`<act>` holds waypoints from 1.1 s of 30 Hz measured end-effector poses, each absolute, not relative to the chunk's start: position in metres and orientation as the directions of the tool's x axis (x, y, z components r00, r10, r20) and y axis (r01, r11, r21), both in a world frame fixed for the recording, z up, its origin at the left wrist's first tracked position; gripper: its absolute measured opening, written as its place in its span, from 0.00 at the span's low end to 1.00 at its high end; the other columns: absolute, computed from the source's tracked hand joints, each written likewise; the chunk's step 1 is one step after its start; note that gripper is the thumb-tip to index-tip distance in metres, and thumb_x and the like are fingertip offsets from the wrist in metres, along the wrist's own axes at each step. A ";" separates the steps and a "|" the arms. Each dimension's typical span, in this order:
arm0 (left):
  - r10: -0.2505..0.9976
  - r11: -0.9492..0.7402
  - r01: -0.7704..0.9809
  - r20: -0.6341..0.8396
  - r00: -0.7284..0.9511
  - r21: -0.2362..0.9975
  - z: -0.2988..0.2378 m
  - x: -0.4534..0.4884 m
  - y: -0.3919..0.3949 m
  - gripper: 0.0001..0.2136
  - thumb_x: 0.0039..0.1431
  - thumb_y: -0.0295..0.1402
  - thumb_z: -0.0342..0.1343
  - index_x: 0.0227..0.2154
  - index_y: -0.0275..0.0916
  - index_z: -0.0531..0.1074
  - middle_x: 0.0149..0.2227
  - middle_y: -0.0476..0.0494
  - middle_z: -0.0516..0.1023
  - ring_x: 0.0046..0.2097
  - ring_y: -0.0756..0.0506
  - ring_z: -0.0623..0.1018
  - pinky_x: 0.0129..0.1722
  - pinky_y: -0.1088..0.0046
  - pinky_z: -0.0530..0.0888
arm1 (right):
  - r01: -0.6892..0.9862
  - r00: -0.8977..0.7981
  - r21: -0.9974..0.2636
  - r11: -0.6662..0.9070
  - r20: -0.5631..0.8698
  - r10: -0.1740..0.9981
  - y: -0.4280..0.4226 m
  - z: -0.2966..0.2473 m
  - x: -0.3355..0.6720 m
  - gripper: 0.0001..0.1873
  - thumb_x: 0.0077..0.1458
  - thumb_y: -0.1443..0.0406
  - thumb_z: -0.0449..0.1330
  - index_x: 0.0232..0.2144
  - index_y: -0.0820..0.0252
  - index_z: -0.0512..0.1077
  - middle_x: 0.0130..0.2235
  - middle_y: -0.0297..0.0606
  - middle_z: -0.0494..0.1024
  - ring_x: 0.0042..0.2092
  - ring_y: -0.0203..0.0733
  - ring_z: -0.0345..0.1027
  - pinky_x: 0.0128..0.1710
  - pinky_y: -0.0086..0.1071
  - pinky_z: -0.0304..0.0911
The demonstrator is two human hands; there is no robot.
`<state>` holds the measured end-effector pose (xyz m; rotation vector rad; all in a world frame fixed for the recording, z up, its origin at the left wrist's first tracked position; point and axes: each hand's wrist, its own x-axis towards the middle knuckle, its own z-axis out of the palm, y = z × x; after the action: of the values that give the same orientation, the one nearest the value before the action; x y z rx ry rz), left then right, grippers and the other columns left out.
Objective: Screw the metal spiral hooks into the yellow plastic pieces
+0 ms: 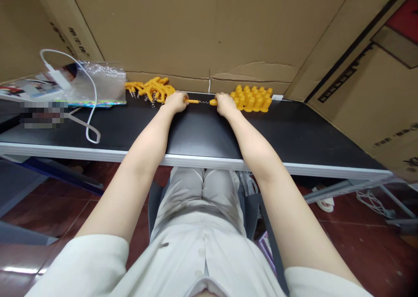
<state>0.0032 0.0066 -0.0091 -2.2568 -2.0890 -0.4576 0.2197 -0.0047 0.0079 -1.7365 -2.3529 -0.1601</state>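
Both my arms reach across a black table [196, 136] to its far edge. My left hand [176, 102] is closed round a thin orange rod [192, 101] with a metal spring [204, 102] on its end. My right hand [225, 104] is closed on a small orange cap [213, 102] at the spring's other end. Just left of my left hand lies a pile of orange rods with springs [152, 89]. Right of my right hand stands a cluster of several orange caps [253, 99].
Cardboard sheets [196, 27] wall the table at the back and right. At the far left lie a clear plastic bag [101, 81], a white charger with a looping cable [93, 114] and printed papers [26, 88]. Below the table are my lap and a red floor.
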 end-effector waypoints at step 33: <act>0.946 -0.080 0.962 0.323 -0.008 0.259 -0.003 0.017 -0.004 0.22 0.62 0.34 0.56 0.59 0.42 0.77 0.54 0.33 0.82 0.60 0.28 0.79 0.61 0.53 0.75 | 0.777 -0.345 -0.426 0.463 0.327 0.880 0.025 0.003 0.230 0.35 0.59 0.75 0.64 0.67 0.66 0.66 0.65 0.53 0.73 0.60 0.47 0.74 0.62 0.41 0.71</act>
<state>0.0170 -0.0038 -0.0035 -2.1850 -2.1041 -0.6555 0.2300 0.0247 0.0029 -1.3761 -2.2031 0.2651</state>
